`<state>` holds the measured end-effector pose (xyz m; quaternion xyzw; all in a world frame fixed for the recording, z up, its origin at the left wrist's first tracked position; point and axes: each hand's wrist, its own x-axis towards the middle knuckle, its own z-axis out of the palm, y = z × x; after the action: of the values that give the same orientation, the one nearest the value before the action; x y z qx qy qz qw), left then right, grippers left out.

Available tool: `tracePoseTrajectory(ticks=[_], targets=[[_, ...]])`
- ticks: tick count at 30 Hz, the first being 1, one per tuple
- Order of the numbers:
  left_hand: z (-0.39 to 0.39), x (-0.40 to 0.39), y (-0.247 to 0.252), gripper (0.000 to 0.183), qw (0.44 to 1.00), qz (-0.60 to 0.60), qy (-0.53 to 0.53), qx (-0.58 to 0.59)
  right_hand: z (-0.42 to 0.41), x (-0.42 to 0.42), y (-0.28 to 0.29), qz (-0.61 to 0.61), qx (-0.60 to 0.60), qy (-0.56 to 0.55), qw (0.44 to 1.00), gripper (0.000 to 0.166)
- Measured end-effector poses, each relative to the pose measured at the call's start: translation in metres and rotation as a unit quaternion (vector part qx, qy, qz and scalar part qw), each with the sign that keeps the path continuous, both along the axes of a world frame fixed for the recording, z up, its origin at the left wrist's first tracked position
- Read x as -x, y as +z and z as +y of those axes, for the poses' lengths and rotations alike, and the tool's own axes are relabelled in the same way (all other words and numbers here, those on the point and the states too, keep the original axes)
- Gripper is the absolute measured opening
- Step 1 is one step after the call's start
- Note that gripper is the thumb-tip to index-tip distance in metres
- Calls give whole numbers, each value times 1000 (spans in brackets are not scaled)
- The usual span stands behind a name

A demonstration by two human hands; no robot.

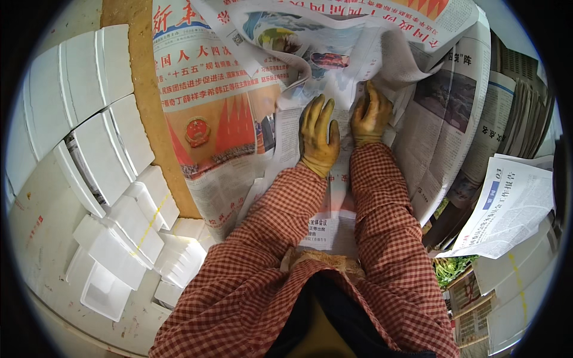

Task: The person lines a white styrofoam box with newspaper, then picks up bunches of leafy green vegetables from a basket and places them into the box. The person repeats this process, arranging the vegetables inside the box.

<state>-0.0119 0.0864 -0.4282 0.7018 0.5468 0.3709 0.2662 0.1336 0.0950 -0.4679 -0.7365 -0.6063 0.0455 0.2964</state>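
Both my hands wear stained yellowish gloves, below red-checked sleeves. My left hand (319, 136) lies on the newspaper sheets (286, 147), its thumb apart from the long fingers and nothing seen in its grasp. To its right, my right hand (371, 114) touches the paper with bent fingers; whether it pinches a sheet cannot be told. Ahead of the hands, a raised sheet (331, 40) with colour pictures curls at both sides. Under it, on the left, spreads a front page (215, 112) with red headlines. What lies beneath the sheets is hidden.
White foam boxes (107, 147) stand stacked at the left along a brown strip (165, 147). On the right are a pile of folded newspapers (528, 116) and a loose sheet (506, 206). Green leaves (452, 268) and a slatted crate (470, 308) show at lower right.
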Motion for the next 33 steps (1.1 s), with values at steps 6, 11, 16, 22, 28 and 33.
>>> tracePoseTrajectory(ticks=[6, 11, 16, 22, 28, 33], targets=[[6, -6, -17, 44, 999, 44, -20, -7, -1, 0, 2, 32, -4, 17, 999, 50], [4, -9, -23, 41, 998, 51, 11, -18, -1, -1, 5, -8, -3, 6, 1000, 48], [15, 8, 119, 39, 999, -1, -29, -14, 4, 0, 1, 39, 11, 2, 999, 44], [29, 181, 209, 56, 976, 11, 171, 133, -9, 68, 59, 109, 43, 47, 992, 43], [20, 184, 220, 58, 969, 17, 88, 229, -27, 128, 24, 109, 206, 89, 968, 28], [-8, 215, 155, 49, 938, -146, 123, 290, -21, 161, 2, 526, 240, -107, 809, 23]])
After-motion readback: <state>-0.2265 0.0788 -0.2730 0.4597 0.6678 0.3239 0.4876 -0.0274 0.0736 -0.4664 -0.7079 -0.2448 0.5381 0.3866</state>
